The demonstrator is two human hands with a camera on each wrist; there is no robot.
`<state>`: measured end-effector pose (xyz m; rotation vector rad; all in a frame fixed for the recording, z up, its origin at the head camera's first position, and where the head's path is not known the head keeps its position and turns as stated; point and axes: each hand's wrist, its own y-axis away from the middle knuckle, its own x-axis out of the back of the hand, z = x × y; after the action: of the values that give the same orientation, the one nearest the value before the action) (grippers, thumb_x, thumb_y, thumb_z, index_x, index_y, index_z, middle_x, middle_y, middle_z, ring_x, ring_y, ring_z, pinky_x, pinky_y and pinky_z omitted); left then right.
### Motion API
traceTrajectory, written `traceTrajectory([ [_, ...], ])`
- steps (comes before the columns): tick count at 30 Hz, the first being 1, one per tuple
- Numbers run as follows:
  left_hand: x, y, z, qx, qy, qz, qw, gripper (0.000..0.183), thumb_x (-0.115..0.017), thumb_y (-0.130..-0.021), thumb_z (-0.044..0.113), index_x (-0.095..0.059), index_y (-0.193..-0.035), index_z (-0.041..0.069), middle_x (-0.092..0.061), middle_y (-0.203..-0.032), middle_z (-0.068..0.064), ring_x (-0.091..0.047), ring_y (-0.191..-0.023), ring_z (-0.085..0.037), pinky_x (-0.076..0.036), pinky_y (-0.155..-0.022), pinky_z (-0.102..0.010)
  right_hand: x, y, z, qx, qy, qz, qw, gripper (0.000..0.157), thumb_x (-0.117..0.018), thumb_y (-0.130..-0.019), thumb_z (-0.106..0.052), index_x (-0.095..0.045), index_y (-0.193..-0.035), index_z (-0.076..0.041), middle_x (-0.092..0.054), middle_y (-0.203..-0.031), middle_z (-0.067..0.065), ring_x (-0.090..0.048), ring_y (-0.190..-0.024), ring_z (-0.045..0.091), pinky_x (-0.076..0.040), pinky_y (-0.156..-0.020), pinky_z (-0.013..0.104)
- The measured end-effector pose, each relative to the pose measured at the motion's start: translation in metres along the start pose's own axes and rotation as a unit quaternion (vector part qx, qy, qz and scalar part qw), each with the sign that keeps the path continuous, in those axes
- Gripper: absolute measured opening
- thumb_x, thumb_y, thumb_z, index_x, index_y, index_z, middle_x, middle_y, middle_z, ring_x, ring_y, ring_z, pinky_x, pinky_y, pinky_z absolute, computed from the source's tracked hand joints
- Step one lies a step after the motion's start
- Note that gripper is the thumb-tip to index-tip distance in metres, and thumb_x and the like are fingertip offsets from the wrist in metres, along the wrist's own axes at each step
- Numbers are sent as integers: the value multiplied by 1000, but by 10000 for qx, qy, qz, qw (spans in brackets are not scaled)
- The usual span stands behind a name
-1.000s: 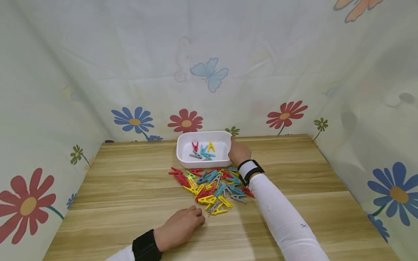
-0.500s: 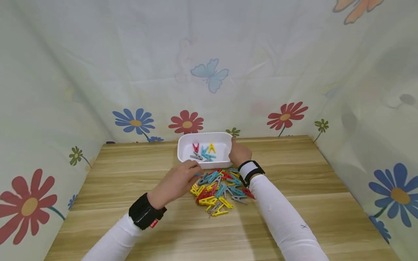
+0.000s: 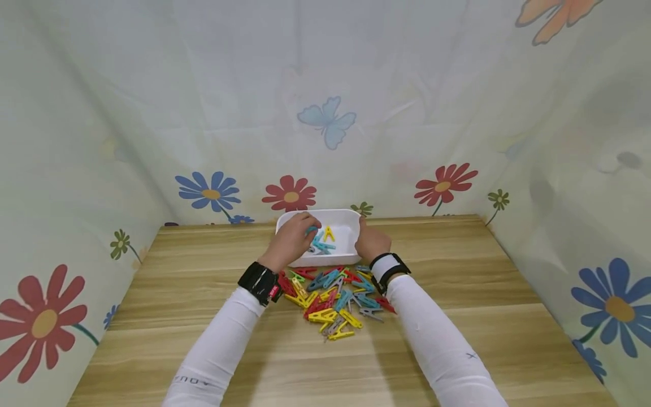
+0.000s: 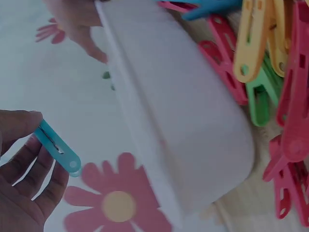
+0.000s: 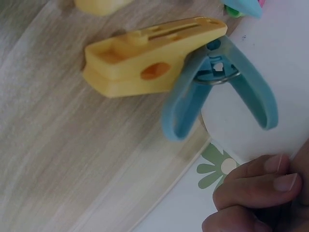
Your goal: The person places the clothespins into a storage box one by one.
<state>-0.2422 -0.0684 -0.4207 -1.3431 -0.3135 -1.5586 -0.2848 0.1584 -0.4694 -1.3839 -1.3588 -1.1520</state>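
My left hand is over the left part of a white plastic tub, pinching a light blue clothespin between thumb and fingers. The left wrist view shows this clothespin in front of the tub's wall. On the tub's right end, my right hand grips the rim, thumb up at the edge and the other fingers curled outside. Inside the tub lie a yellow clothespin and light blue ones; the left hand hides part of the tub's contents.
A loose pile of red, yellow, blue, green and grey clothespins lies on the wooden table just in front of the tub. Flower-printed cloth stands behind the table and along both sides.
My left hand has gone from beside the pile's front, up past its left side, to over the tub, now with a light blue clothespin. The right hand has stayed at the tub's rim.
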Motion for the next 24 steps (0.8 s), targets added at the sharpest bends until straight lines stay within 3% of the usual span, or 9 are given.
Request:
traceTrajectory([
  [4, -17, -7, -14, 302, -52, -212, 9993, 18, -64, -95, 17, -69, -112, 11, -65, -113, -4, -62, -106, -21, -53, -93, -35, -3, 1, -1, 10, 15, 47, 10000, 73, -59, -88, -14, -30, -155, -13, -59, -64, 8, -53, -53, 22, -39, -45, 35],
  [7, -26, -9, -20, 545, -214, -438, 9973, 31, -65, -95, 22, -64, -124, 11, -61, -128, -8, -59, -118, -26, -50, -99, -42, -4, 1, -2, 10, -4, 53, 10000, 73, -59, -88, -15, -31, -155, -13, -60, -63, 8, -53, -53, 22, -40, -45, 35],
  [11, -33, -7, -23, 1021, -530, -927, 9890, 66, -66, -92, 40, -43, -149, 15, -37, -157, -11, -38, -142, -35, -34, -112, -57, -6, 0, -2, 32, -17, 60, 10000, 73, -59, -88, -15, -30, -155, -13, -60, -62, 7, -53, -52, 21, -39, -44, 35],
  [14, -35, -5, -22, 1285, -537, -1206, 9829, 79, -63, -91, 50, -30, -156, 19, -21, -164, -9, -22, -150, -37, -21, -116, -63, -6, 0, -1, 39, -44, 63, 10000, 74, -60, -88, -15, -30, -155, -13, -59, -62, 7, -53, -52, 21, -39, -44, 35],
  [18, -31, -3, -19, 1299, -578, -1211, 9824, 81, -59, -92, 53, -24, -157, 20, -15, -166, -8, -16, -152, -35, -15, -118, -62, -4, 0, -1, 45, -45, 61, 10000, 74, -60, -87, -14, -29, -155, -13, -60, -64, 8, -53, -53, 22, -39, -44, 35],
  [24, -14, 4, -6, 948, -655, -861, 9896, 82, -59, -93, 52, -21, -158, 20, -15, -166, -8, -15, -153, -34, -13, -120, -60, -2, 1, 1, 48, -58, 26, 10000, 75, -60, -88, -15, -29, -155, -12, -61, -65, 8, -54, -54, 22, -40, -44, 34],
])
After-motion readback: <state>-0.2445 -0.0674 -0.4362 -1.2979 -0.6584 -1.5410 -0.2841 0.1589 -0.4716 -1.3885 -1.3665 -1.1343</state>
